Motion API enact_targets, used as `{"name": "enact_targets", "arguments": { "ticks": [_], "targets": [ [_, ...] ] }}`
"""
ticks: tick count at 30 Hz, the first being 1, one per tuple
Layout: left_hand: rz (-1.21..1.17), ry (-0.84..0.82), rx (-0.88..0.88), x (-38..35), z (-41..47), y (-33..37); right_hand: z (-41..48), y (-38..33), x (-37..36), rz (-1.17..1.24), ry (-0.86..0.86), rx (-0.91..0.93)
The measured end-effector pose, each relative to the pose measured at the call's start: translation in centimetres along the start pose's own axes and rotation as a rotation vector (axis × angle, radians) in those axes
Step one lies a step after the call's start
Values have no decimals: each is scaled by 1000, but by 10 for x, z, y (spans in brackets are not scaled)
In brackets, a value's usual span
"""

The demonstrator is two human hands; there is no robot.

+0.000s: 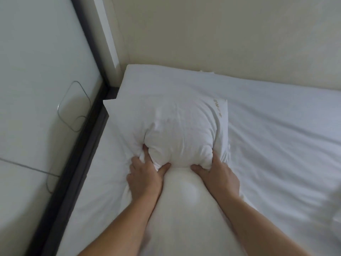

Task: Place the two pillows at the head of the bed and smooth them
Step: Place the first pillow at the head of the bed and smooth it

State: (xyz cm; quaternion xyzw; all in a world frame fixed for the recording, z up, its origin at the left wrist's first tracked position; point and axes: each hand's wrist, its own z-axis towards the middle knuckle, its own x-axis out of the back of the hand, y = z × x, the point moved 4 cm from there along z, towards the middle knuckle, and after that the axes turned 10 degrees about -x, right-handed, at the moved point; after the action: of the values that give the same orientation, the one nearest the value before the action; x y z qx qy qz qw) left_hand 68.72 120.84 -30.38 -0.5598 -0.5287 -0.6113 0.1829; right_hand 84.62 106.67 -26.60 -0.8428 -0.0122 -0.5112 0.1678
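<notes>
A white pillow (pixel 177 126) with a small gold logo near its right edge lies on the white bed (pixel 276 130), close to the far left corner by the wall. My left hand (pixel 145 176) grips the pillow's near left part, fingers dug into the bunched cover. My right hand (pixel 217 172) grips the near right part the same way. The pillow's near edge is crumpled between both hands. A blurred white shape (pixel 334 215) at the right edge may be a second pillow; I cannot tell.
A beige wall (pixel 221 34) runs along the far side of the bed. On the left stands a pale glossy panel (pixel 36 89) with a dark frame strip (pixel 77 163) beside the mattress. The sheet to the right is wrinkled.
</notes>
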Motion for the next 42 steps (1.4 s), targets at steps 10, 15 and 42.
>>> {"name": "enact_targets", "arguments": {
  "ticks": [10,15,42],
  "targets": [
    [-98,197,-96,135,45,46,-12,-47,116,277,176,27],
    [-46,-168,-49,107,49,40,15,-37,94,142,-40,-179],
    [-175,-209,149,81,63,0,40,-26,72,297,-78,-272]
  ]
}}
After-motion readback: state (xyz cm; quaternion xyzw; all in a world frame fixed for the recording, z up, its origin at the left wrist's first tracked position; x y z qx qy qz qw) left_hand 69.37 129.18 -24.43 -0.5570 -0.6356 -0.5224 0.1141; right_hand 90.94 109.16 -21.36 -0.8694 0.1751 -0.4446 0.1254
